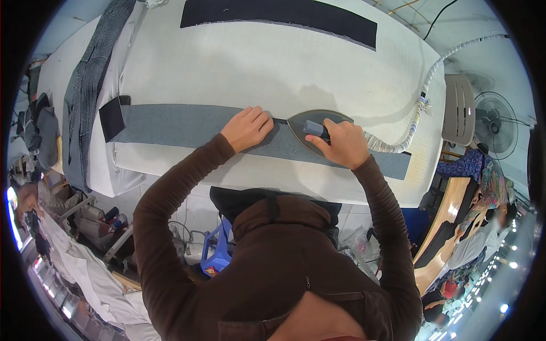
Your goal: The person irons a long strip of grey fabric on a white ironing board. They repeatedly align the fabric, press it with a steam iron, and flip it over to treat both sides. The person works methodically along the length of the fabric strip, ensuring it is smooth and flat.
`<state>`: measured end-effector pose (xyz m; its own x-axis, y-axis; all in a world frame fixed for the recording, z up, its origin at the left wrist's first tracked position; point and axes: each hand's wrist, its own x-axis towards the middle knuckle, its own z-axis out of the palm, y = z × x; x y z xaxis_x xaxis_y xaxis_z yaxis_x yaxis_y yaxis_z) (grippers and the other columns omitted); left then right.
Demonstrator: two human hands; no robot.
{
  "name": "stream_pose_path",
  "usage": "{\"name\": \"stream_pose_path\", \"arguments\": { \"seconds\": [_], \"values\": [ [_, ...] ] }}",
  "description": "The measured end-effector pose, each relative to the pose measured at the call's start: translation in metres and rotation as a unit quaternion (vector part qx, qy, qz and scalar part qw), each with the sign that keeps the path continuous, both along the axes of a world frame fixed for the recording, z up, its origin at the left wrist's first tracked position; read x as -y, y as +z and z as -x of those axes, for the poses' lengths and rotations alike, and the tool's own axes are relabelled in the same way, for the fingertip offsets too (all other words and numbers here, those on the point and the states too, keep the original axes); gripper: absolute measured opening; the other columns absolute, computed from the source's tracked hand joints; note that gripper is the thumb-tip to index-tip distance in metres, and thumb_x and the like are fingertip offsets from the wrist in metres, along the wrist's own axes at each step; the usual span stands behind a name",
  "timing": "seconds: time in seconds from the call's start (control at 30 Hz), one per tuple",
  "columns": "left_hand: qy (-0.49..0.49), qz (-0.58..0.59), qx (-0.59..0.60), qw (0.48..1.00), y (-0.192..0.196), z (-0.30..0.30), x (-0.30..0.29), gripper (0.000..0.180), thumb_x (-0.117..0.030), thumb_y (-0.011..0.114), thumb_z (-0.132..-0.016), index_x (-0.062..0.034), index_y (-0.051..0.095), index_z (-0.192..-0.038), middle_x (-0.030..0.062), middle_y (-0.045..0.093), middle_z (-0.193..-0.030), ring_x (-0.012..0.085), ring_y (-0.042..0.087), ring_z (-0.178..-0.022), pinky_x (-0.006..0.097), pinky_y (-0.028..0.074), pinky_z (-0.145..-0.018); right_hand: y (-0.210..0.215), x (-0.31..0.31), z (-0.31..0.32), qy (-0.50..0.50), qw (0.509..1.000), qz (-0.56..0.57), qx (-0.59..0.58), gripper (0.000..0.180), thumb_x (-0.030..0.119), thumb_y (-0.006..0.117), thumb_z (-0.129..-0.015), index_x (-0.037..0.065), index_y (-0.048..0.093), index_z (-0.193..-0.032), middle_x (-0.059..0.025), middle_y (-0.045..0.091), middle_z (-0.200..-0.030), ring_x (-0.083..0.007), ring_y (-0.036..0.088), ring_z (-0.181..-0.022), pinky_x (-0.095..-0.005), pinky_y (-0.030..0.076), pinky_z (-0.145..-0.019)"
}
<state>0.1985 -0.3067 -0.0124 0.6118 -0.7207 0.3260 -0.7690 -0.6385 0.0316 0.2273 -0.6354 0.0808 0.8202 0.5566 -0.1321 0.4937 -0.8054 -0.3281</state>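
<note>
- The grey cloth strip [182,122] lies left to right across the near part of the white counter [227,62].
- The left hand [248,128] rests on the strip, fingers bent and side by side; whether they pinch it, I cannot tell.
- Right of it, the right hand [345,141] wraps its fingers around the iron's [314,128] handle, over the strip.
- Black cloth [278,21] lies farther off.

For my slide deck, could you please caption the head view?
The right hand grips an iron on a long gray fabric strip; the left hand rests on that strip.
</note>
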Motion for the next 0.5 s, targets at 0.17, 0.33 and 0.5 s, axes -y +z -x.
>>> {"name": "stream_pose_path", "arguments": {
  "seconds": [0.17,0.33,0.5],
  "values": [
    [0.033,-0.003,0.007,0.999,0.004,0.002,-0.006,0.025,-0.01,0.073,-0.09,-0.001,0.071,-0.113,0.0126,0.067,-0.115,0.0299,0.066,-0.112,0.042,0.06,-0.094,0.003,-0.009,-0.001,0.003,1.0,-0.002,0.001,0.065,0.067,0.077,-0.099,0.005,0.068,-0.083,-0.0162,0.065,-0.06,-0.0413,0.07,-0.059,-0.0498,0.057,-0.058],
    [0.042,0.013,-0.008,0.999,0.002,0.001,-0.019,0.025,-0.01,0.072,-0.091,-0.0006,0.072,-0.114,0.0114,0.067,-0.113,0.0319,0.067,-0.12,0.043,0.06,-0.097,0.005,-0.018,-0.002,-0.001,1.0,0.019,-0.018,0.06,0.063,0.08,-0.099,0.005,0.068,-0.088,-0.016,0.066,-0.064,-0.0419,0.07,-0.062,-0.0497,0.055,-0.058],
    [0.054,0.016,-0.032,0.998,0.0,0.005,-0.033,0.021,-0.01,0.072,-0.091,-0.0012,0.07,-0.11,0.012,0.067,-0.117,0.0307,0.067,-0.119,0.042,0.06,-0.097,0.006,-0.029,-0.002,0.001,1.0,0.02,-0.016,0.06,0.064,0.079,-0.099,0.005,0.068,-0.09,-0.016,0.066,-0.064,-0.0426,0.07,-0.062,-0.05,0.056,-0.059]
  ]
}}
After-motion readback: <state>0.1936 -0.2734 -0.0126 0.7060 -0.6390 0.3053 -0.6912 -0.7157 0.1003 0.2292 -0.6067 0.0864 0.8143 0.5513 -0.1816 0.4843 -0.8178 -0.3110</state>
